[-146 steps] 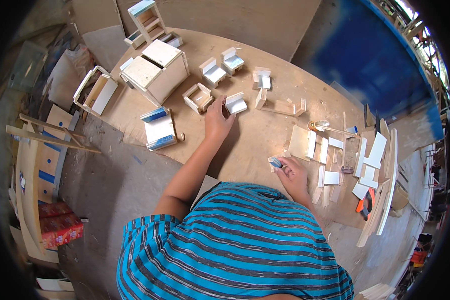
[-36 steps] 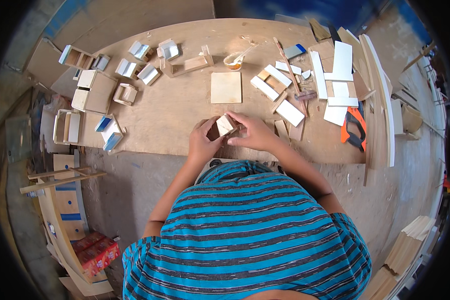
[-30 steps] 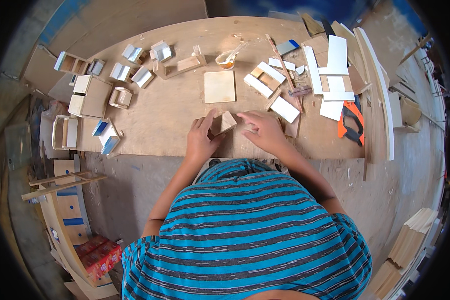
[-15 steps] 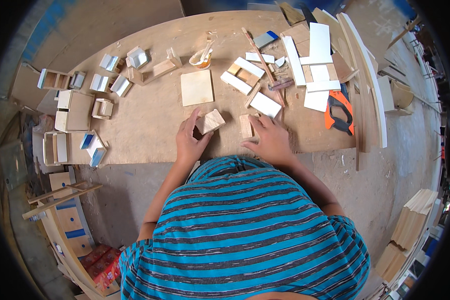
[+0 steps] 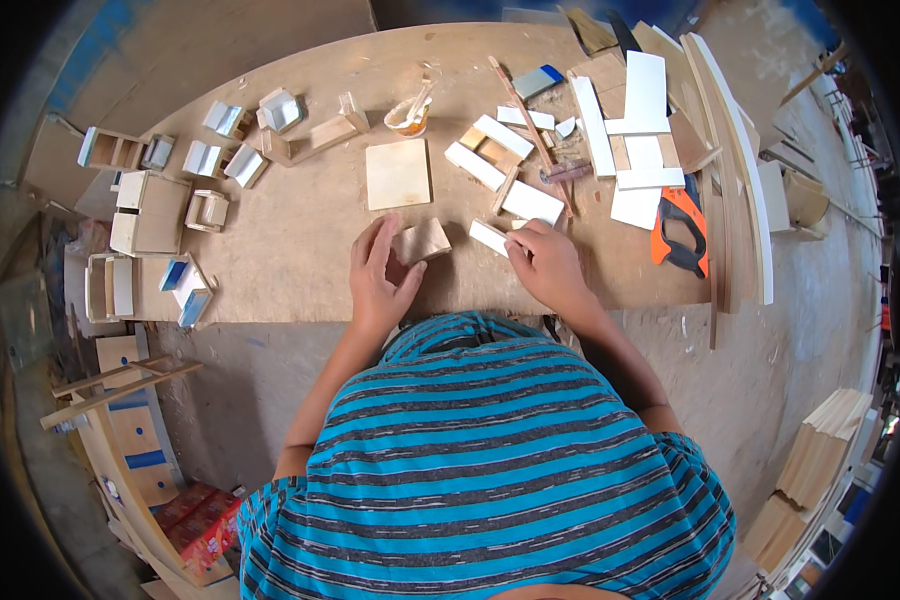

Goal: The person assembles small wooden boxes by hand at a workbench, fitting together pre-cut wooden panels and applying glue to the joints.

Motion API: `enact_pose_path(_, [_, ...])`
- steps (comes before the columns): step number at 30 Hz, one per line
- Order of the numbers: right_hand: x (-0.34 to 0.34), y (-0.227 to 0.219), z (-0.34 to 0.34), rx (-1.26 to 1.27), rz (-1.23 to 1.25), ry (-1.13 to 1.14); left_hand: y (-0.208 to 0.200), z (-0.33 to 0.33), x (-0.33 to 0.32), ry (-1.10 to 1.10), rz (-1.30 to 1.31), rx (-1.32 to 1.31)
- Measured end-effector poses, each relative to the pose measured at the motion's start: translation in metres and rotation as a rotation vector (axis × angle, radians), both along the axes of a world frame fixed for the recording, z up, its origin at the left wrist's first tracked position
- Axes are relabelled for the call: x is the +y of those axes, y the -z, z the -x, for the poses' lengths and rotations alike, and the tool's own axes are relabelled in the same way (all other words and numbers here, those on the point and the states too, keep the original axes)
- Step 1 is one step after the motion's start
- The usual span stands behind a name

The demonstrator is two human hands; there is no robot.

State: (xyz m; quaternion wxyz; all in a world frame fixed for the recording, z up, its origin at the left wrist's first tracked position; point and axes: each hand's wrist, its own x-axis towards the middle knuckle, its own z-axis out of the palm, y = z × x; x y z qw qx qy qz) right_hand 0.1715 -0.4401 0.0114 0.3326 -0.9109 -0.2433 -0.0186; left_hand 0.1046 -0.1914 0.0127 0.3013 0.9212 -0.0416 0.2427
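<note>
On the near part of the workbench, a small wooden block (image 5: 423, 242) stands with its raw grain showing. My left hand (image 5: 380, 268) is curved about its left end, thumb along the near side and fingers at the far side. To its right, my right hand (image 5: 550, 265) pinches a short wooden piece (image 5: 489, 238) with a white face, between thumb and fingers; its right end is hidden by the fingers. Beyond the two pieces lies a square pale wooden board (image 5: 397, 174). A white-faced panel (image 5: 532, 203) lies just past my right hand.
A tub of glue (image 5: 406, 120) with a stick stands at the back. Miniature wooden furniture (image 5: 150, 212) crowds the left. On the right lie a hammer (image 5: 564, 171), white boards (image 5: 646, 90), an orange-handled saw (image 5: 680, 235) and long strips (image 5: 740, 170). The bench edge (image 5: 300, 322) runs near my body.
The piece at my right hand has been turned, so its long white face now shows. My right fingers have closed from a wider spread into a pinch. My left hand stays at the block.
</note>
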Motion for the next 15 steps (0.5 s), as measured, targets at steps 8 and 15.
enact_pose_path(8, [0.019, -0.004, 0.011, 0.757, -0.667, -0.112, -0.028, -0.009, -0.032, 0.331, 0.854, 0.466])
enact_pose_path(15, [0.002, -0.018, 0.012, 0.238, -0.232, -0.037, -0.024, -0.001, -0.013, 0.188, 1.182, 0.466])
